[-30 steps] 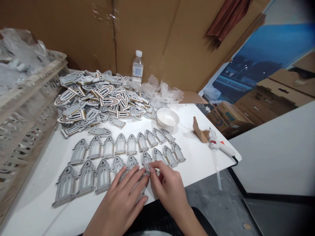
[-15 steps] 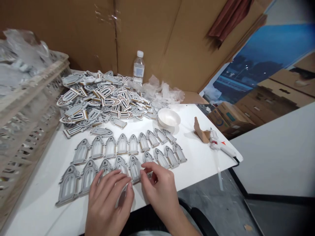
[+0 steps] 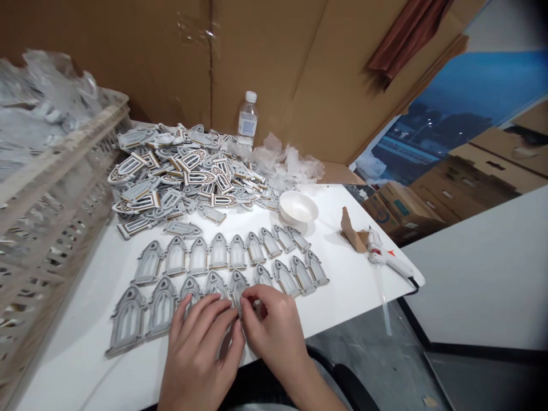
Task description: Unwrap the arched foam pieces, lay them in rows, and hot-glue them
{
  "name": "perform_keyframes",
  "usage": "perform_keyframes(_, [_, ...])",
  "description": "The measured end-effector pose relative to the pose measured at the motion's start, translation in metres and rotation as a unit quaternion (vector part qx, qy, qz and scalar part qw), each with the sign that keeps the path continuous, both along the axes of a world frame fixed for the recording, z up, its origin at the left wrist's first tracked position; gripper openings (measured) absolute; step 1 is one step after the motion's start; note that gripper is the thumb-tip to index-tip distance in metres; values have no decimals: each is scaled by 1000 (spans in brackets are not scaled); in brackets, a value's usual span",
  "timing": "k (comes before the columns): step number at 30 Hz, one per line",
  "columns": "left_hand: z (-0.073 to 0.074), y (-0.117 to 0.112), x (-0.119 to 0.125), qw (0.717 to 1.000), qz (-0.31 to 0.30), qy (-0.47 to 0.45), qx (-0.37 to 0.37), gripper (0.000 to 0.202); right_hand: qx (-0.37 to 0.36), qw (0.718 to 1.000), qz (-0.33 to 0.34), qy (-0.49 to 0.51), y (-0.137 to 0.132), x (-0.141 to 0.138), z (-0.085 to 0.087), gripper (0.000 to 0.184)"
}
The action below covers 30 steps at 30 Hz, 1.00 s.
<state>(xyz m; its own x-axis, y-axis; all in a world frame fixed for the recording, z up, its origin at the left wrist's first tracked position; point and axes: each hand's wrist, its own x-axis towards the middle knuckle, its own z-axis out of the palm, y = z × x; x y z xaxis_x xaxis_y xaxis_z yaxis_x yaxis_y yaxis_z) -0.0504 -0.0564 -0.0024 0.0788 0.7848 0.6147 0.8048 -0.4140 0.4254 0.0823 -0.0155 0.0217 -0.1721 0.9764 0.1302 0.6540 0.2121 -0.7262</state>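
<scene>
The left hand (image 3: 203,345) spreads its fingers over the nearer of two rows of grey arched pieces (image 3: 162,308); the right hand (image 3: 270,325), thumb and forefinger close together, is just beside it. Behind the rows on the white tabletop (image 3: 338,294) are a heaped pile (image 3: 188,165), a bowl (image 3: 298,208) and a capped bottle (image 3: 248,124).

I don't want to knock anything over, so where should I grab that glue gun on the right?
Probably by the glue gun's handle, the right hand coming from above and the right: the handle angles toward the table corner, away from the nozzle beside the folded cardboard. Mind the glue stick jutting past the edge.
</scene>
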Motion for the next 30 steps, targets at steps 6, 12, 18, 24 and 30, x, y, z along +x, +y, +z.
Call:
perform_keyframes(6, [0, 0, 3, 1000, 6, -26, -11, 13, -14, 999, 35, -14, 4, 2, 5, 14])
perform_keyframes(12, [-3, -1, 3, 999, 14, -37, -21, 15, 4, 996, 75, -52, 5, 3, 7, 17])
perform_keyframes(18, [-3, -1, 3, 1000, 9, 5, -11, 17, 2, 995, 88, -52, 4, 6, 6, 16])
perform_keyframes(24, [-3, 0, 1, 996, 12, 88, -24, 34, 27, 997, 72, -9, 12, 23, 18, 19])
perform_keyframes(30, [-6, 3, 0, 992, 8, 122, -30, 36, 102, 988, -45, -107, 61, 57, 51, 20])
